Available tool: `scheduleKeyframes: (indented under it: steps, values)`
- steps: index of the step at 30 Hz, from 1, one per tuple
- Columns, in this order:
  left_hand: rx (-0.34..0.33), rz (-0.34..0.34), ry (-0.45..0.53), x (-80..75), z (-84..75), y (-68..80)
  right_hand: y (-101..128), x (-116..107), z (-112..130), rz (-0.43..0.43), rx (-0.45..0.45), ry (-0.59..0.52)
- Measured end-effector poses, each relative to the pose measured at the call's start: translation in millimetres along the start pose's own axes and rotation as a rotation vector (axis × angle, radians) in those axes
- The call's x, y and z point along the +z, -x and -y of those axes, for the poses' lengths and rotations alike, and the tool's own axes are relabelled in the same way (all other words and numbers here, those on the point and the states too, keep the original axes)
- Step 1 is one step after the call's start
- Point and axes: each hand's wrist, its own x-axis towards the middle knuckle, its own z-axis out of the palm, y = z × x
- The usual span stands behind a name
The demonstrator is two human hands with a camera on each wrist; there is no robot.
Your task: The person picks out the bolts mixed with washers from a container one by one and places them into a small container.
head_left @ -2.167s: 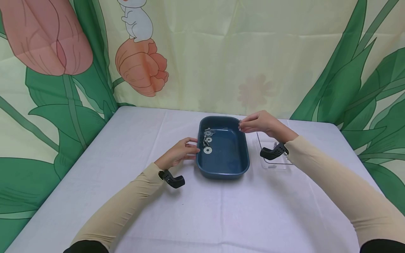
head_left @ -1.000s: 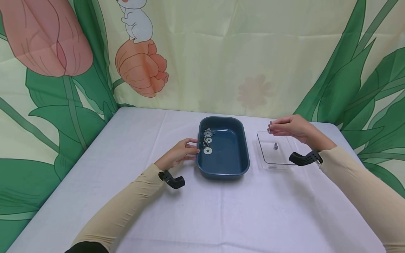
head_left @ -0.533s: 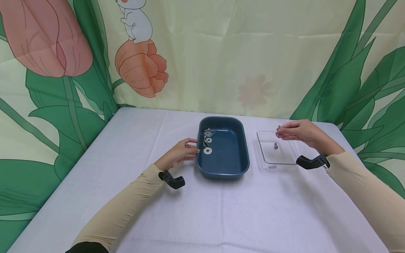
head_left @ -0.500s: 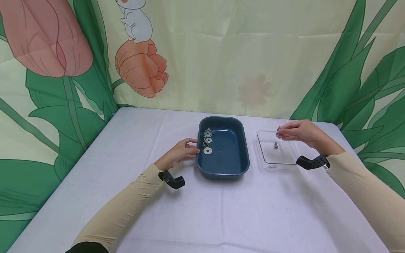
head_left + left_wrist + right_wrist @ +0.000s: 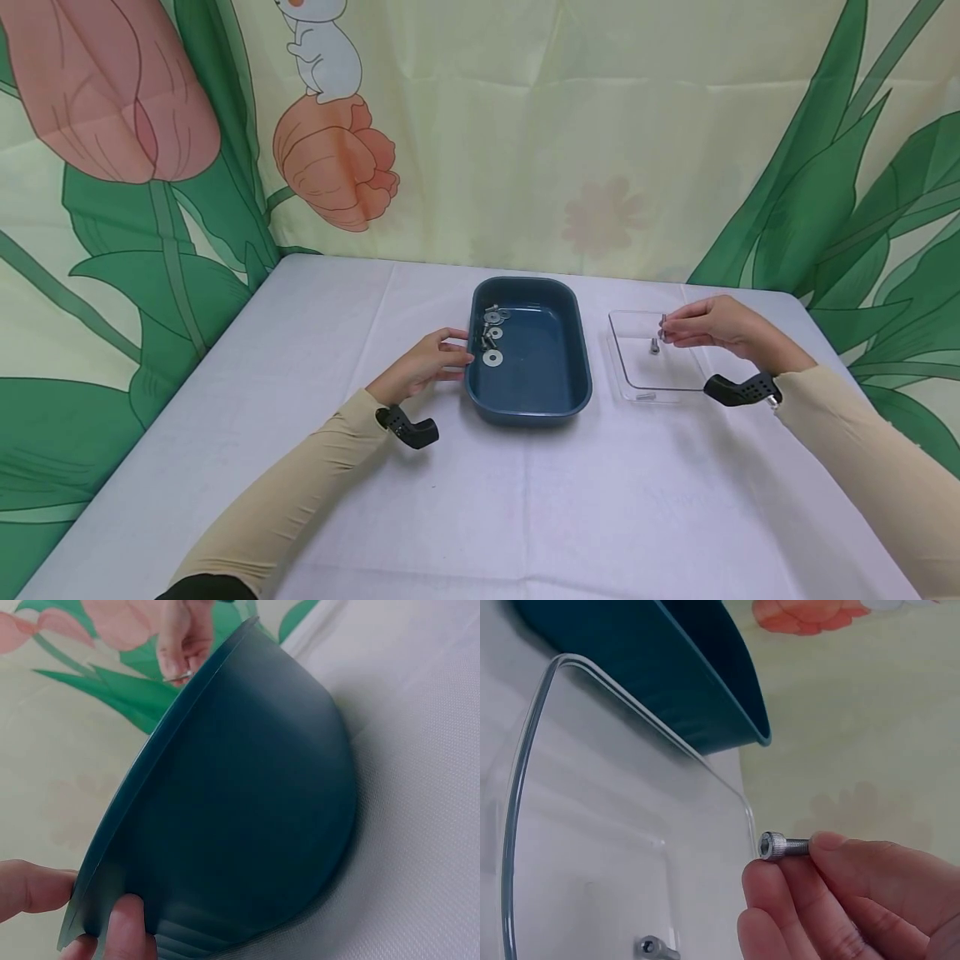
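Observation:
A dark blue tray (image 5: 570, 367) sits mid-table with several washers (image 5: 492, 357) and bolts at its left end. My left hand (image 5: 427, 362) grips the tray's left rim, and its fingers (image 5: 127, 930) curl round the blue tray (image 5: 247, 817). To the right lies a clear tray (image 5: 626, 387) with one bolt (image 5: 654, 345) in it. My right hand (image 5: 708, 325) pinches a small silver bolt (image 5: 782, 845) just above that clear tray (image 5: 525, 772). The bolt in the tray (image 5: 654, 948) lies below it.
A white cloth covers the table (image 5: 487, 500). A flower-printed curtain (image 5: 525, 125) hangs close behind the table's back edge. Black wrist mounts (image 5: 738, 390) stick out from both sleeves.
My right hand carried the bolt from the blue tray's far right corner rightward and lowered it over the clear tray. The left hand stayed on the rim.

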Motion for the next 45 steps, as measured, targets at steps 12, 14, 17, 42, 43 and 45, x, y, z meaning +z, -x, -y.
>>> scheduleKeyframes:
  steps: [12,14,17,42,43,45]
  values:
    - [-0.009,-0.001,-0.002,-0.4,-0.5,1.3,-1,-4,-8,-0.008,0.036,0.031]
    - [-0.012,-0.002,-0.003,-0.2,-0.6,0.8,-1,-5,-9,-0.012,0.036,0.033]
    - [-0.015,-0.004,-0.003,0.7,-1.3,0.6,-2,-5,-10,-0.021,0.036,0.04]
    - [0.001,0.014,0.003,-1.1,0.5,2.2,-2,-7,-16,-0.05,-0.009,0.104]
    - [0.0,0.014,0.003,-0.9,0.5,1.9,-2,-7,-17,-0.049,-0.01,0.102]
    - [-0.001,0.011,0.001,-0.5,0.4,1.2,-3,-7,-17,-0.046,-0.012,0.097]
